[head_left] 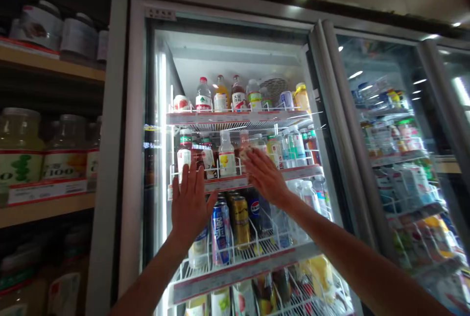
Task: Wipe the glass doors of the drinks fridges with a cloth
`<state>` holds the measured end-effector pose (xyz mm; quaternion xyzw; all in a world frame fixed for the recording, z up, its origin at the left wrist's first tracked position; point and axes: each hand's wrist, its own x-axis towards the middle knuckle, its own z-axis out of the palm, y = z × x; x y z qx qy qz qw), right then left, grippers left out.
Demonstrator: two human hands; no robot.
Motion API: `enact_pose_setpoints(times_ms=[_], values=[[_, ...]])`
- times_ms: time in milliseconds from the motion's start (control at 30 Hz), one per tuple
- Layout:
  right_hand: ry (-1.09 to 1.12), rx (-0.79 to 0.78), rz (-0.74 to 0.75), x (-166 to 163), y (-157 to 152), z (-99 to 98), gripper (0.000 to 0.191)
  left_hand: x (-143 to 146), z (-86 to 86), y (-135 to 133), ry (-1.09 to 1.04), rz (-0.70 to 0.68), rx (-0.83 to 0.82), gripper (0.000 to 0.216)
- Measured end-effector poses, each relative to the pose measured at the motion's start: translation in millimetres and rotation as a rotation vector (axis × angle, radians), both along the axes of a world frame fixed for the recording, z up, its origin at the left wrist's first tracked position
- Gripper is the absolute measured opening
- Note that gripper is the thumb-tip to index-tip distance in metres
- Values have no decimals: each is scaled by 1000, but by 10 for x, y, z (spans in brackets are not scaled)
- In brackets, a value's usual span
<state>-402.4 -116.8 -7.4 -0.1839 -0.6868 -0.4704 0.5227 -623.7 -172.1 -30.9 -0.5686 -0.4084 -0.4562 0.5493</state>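
Your two bare forearms come up from the bottom edge of the head view, both raised toward the open cooler in front of you. Your left hand (190,202) is held upright with its back to you, fingers spread apart and pointing up, grasping nothing; it sits in front of the front edge of the middle shelf (242,181), with blue cans (221,232) just below its wrist. Your right hand (265,175) is stretched flat, fingers straight and close together, slanting up and to the left; its fingertips are at a clear bottle (243,145) standing near the middle of that shelf's front edge. Motion blur hides whether the fingers actually touch it, and nothing is clamped.

That middle shelf carries a row of upright bottles: a red-capped one (184,152) at its left end, a white bottle with a yellow label (226,155) beside it, green-capped ones toward the right. On the top shelf (238,117) stand water and juice bottles in a line. A gold can (240,220) and a Pepsi can (254,208) sit in the wire rack (257,250) below your hands. Left of the cooler, wooden shelves (47,203) hold big jars (20,144).
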Motion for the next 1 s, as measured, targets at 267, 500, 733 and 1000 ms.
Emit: enact_pose_setpoints(times_ms=[267,500,733,1000], values=[[577,73,-12,1265,460,698,45,29,-25,16,-5,16,16,71],[145,-36,-75,-38,-2,95,48,25,-1,-8,0,-5,8,70],[621,-47,-44,692,255,311,45,110,-144,5,-16,27,-2,70],[322,-27,28,602,228,-59,35,145,-431,2,139,68,-6,68]])
